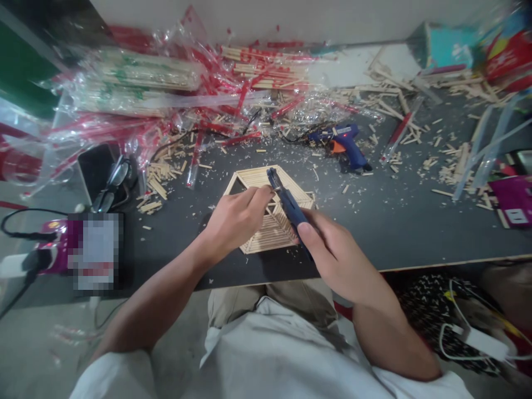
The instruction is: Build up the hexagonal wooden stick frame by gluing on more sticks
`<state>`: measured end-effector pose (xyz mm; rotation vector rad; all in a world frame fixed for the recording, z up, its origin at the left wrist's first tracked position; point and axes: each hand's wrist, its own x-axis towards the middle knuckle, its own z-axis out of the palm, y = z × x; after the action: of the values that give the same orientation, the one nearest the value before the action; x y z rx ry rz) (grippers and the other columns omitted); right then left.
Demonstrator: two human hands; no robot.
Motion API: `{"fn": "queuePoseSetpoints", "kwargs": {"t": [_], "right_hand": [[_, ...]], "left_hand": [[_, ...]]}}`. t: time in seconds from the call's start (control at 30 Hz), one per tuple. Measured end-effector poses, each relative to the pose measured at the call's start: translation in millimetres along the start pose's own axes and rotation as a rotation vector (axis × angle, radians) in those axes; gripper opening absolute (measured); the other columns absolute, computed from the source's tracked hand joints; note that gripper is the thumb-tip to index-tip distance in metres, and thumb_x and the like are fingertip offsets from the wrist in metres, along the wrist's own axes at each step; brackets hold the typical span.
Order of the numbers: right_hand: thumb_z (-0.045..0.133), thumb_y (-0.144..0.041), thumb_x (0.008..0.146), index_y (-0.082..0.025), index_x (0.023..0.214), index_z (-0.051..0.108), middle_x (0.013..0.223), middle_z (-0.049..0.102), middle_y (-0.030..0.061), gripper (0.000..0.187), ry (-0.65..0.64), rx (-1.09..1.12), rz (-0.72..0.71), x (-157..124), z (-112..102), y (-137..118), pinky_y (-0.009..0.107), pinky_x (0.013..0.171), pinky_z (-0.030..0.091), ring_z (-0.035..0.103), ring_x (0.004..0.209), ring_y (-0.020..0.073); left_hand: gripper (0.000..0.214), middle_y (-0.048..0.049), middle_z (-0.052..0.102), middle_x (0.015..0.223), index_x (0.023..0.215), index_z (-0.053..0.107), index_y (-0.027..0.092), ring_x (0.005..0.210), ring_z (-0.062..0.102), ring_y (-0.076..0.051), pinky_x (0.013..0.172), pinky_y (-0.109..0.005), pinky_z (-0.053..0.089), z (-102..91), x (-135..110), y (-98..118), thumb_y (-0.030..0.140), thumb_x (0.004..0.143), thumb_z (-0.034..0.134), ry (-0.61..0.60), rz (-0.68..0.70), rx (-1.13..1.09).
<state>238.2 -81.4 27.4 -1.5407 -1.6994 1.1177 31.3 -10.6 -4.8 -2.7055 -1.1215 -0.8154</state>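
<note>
A hexagonal frame of thin wooden sticks (272, 239) lies on the dark table, partly hidden under both hands. My right hand (328, 244) is closed round a long dark blue cutter (291, 208), its far end pointing up and to the left over the frame. The fingers of my left hand (245, 213) are pinched together right beside the cutter's head. A small pale stick end (274, 190) shows between those fingertips and the cutter. Most of that piece is hidden.
Behind the frame rests a blue glue gun (343, 141) with an orange trigger. Cut stick pieces (160, 180) and plastic wrappers (199, 105) litter the back. Eyeglasses (112, 180) lie on a dark device at left, near a phone (97, 249). The table's front edge (415, 266) is near my lap.
</note>
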Motion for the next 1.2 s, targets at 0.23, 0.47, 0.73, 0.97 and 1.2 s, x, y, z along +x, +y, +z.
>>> {"fn": "queuePoseSetpoints", "kwargs": {"t": [0.23,0.47,0.73,0.97,1.2], "right_hand": [[0.052,-0.054,0.103,-0.021,0.126,0.065,0.122,0.074,0.0116,0.042,0.003,0.007,-0.002,-3.3,0.8,0.5,0.043,0.098,0.052,0.069,0.108,0.0279],[0.054,-0.054,0.102,-0.023,0.131,0.061,0.122,0.071,0.0136,0.043,0.032,-0.065,-0.027,-8.9,9.5,3.0,0.048,0.099,0.053,0.068,0.113,0.0310],[0.052,-0.052,0.103,-0.023,0.128,0.062,0.125,0.070,0.0146,0.040,0.044,-0.047,-0.017,-9.7,9.1,3.0,0.050,0.105,0.052,0.067,0.119,0.0318],[0.052,-0.051,0.103,-0.024,0.128,0.063,0.125,0.072,0.0130,0.039,0.026,-0.035,-0.014,-6.6,6.7,-0.1,0.048,0.104,0.052,0.068,0.117,0.0309],[0.052,-0.061,0.100,-0.021,0.113,0.069,0.107,0.077,0.0122,0.045,0.080,-0.128,0.044,-7.6,7.0,-0.5,0.042,0.086,0.053,0.073,0.098,0.0297]], "left_hand": [[0.021,0.0004,0.069,0.072,0.101,0.062,0.014,0.058,0.063,-0.009,0.051,-0.023,0.041,-2.5,2.6,1.7,0.015,0.109,0.042,0.059,0.012,-0.029],[0.025,-0.0009,0.072,0.076,0.100,0.062,0.015,0.060,0.065,-0.009,0.052,-0.023,0.042,-3.6,1.6,1.6,0.018,0.111,0.040,0.038,-0.002,-0.025],[0.019,-0.0005,0.072,0.078,0.104,0.060,0.014,0.060,0.065,-0.009,0.050,-0.024,0.044,-2.0,1.0,0.5,0.012,0.109,0.042,0.068,0.041,-0.056],[0.017,-0.0030,0.076,0.084,0.105,0.059,0.016,0.065,0.069,-0.010,0.053,-0.023,0.047,0.8,-1.8,-2.5,0.010,0.106,0.043,0.014,0.012,-0.060],[0.018,-0.0018,0.075,0.082,0.109,0.061,0.016,0.061,0.066,-0.009,0.052,-0.021,0.044,1.1,-1.6,-3.3,0.013,0.107,0.043,0.059,0.012,-0.076]]}}
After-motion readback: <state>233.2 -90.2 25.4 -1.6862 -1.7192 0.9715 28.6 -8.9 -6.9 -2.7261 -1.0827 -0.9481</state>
